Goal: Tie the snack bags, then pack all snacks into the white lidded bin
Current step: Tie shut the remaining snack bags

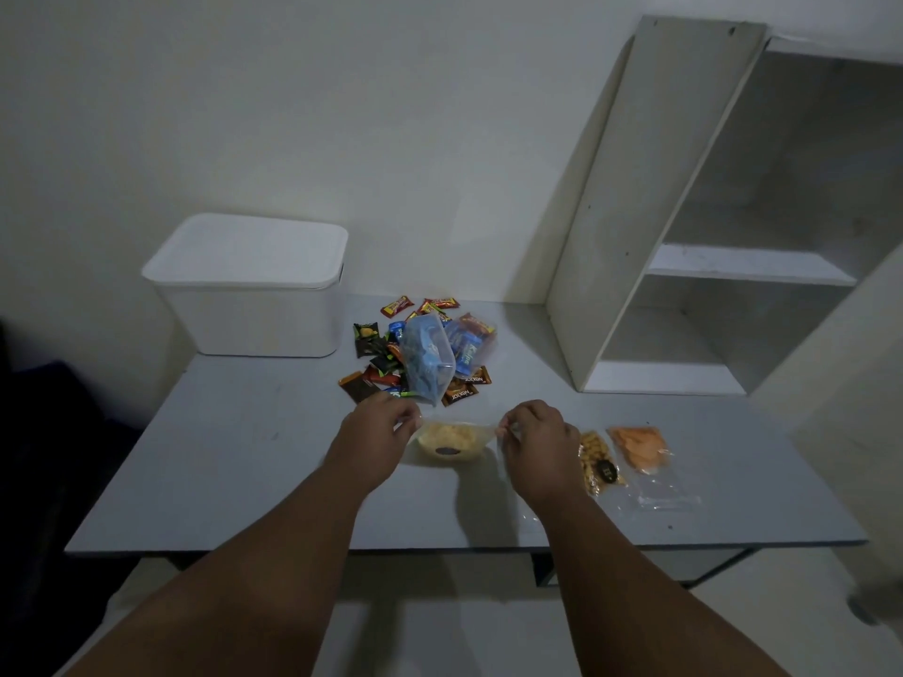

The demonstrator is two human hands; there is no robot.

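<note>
Head camera shows the left hand (380, 422) and right hand (535, 432) each pinched on an upper corner of a clear bag of pale yellow chips (449, 441), which hangs between them over the grey table (234, 461), its mouth stretched side to side. The light is dim, so whether a knot has begun is unclear. Two untied bags, nuts (597, 462) and orange crackers (640, 448), lie just right of the right hand. The white lidded bin (254, 285) stands closed beyond the left hand, the nearer one.

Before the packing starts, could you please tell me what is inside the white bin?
That cannot be seen: the lid sits closed on the white bin, and its walls are opaque. The snacks lie on the table beside it.
</note>
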